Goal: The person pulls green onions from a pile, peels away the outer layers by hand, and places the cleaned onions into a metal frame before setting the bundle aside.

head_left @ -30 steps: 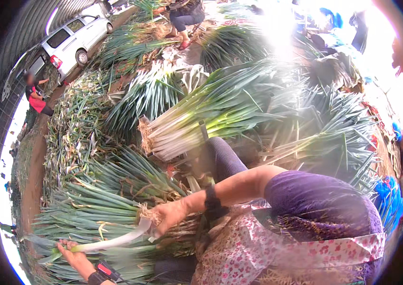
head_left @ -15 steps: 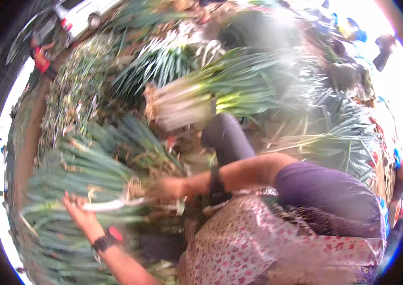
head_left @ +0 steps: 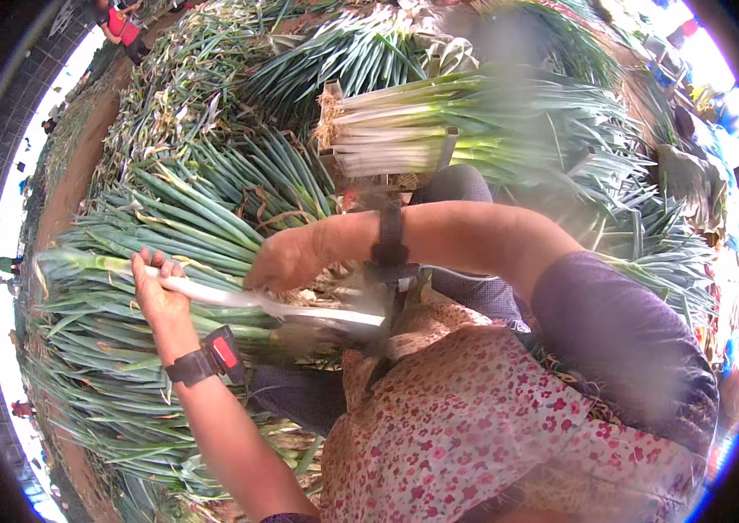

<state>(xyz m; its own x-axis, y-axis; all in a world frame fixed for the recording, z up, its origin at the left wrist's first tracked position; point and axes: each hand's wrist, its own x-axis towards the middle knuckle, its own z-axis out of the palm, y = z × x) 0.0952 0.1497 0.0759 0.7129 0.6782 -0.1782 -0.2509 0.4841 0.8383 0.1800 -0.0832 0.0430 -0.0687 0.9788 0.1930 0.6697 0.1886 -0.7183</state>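
In my left hand is one long green onion, gripped where the white stalk turns green. Its leaves point left, and its white shaft runs right, low across my lap. My right hand is curled against the shaft's upper side; its fingertips are hidden, so what it pinches cannot be made out. Under and around both hands spreads a big heap of untrimmed green onions, with dry brown skins near the right hand.
Beyond my knee, a metal-framed rack holds a bundle of clean green onions, roots to the left. More leafy piles lie farther off. A person in red stands at the far left. Flowered cloth covers my lap.
My right hand has shifted left and up along the shaft, and more white now shows to its right. The left hand keeps its hold. The whole view has tilted.
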